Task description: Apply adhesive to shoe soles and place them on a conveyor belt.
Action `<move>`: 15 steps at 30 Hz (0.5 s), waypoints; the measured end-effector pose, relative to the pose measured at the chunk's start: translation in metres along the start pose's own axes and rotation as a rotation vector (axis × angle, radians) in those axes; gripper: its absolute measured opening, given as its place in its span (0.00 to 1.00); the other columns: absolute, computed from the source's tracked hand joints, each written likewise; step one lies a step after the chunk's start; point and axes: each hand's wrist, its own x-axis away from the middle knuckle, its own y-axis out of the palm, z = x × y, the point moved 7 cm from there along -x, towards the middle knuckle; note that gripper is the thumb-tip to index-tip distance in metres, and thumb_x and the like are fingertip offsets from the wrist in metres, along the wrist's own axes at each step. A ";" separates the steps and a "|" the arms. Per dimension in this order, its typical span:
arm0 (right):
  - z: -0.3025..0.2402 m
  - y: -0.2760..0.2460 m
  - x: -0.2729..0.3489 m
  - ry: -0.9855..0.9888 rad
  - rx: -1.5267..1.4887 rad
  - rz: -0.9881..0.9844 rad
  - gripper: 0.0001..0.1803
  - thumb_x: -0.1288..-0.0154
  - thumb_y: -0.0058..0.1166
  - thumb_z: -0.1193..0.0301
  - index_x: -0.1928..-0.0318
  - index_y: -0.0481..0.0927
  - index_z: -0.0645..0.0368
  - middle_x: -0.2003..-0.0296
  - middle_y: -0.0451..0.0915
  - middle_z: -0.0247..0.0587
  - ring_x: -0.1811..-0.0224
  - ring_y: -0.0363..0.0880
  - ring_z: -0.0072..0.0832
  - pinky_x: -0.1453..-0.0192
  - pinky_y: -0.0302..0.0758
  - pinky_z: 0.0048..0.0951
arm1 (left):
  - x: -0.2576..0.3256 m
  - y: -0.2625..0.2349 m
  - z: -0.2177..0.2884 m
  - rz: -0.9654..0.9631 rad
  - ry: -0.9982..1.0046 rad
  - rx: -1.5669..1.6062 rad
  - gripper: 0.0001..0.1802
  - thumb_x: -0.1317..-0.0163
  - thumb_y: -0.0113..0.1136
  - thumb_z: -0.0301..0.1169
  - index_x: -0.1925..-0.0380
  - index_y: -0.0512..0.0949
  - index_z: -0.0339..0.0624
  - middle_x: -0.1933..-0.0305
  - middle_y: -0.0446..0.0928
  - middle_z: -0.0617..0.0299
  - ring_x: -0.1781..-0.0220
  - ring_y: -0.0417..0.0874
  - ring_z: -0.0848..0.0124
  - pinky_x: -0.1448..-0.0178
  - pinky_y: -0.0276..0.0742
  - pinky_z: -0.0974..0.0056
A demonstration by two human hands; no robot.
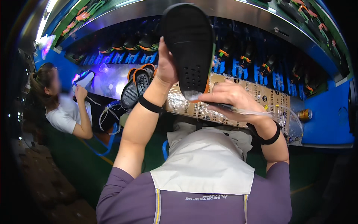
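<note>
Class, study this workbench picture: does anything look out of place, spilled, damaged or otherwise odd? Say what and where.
Nothing looks damaged or spilled. The left hand holds a black shoe sole upright while the right hand works a thin tool at its whitish lower end. One thing sits apart: a metal can lying on its side on the blue bench at right.

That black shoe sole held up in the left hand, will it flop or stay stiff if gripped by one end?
The black shoe sole probably stays fairly stiff: it stands upright, unbent, from the left hand holding its edge. Likely light, since one hand lifts it. Its wet-looking heel, where the right hand brushes, may be slippery.
</note>
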 end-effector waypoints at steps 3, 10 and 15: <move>0.006 -0.007 0.001 0.048 -0.187 -0.036 0.18 0.37 0.71 0.74 0.46 0.89 0.57 0.64 0.88 0.41 0.65 0.85 0.37 0.57 0.79 0.37 | -0.008 0.015 0.003 -0.072 0.015 -0.102 0.53 0.28 0.40 0.73 0.25 0.66 0.34 0.31 0.76 0.41 0.38 0.85 0.50 0.32 0.82 0.45; -0.001 0.004 -0.003 0.074 0.026 -0.216 0.17 0.35 0.68 0.74 0.46 0.86 0.59 0.64 0.85 0.46 0.60 0.86 0.42 0.56 0.81 0.38 | -0.022 0.028 -0.020 -0.094 -0.283 -0.432 0.40 0.22 0.45 0.65 0.44 0.85 0.39 0.52 0.88 0.59 0.56 0.87 0.74 0.45 0.83 0.64; 0.001 0.009 -0.001 0.093 -0.013 -0.064 0.17 0.36 0.68 0.74 0.46 0.86 0.59 0.63 0.85 0.46 0.60 0.85 0.46 0.55 0.81 0.42 | -0.022 0.046 -0.020 -0.202 -0.421 -0.818 0.40 0.21 0.43 0.64 0.48 0.87 0.36 0.56 0.88 0.61 0.56 0.85 0.74 0.49 0.81 0.65</move>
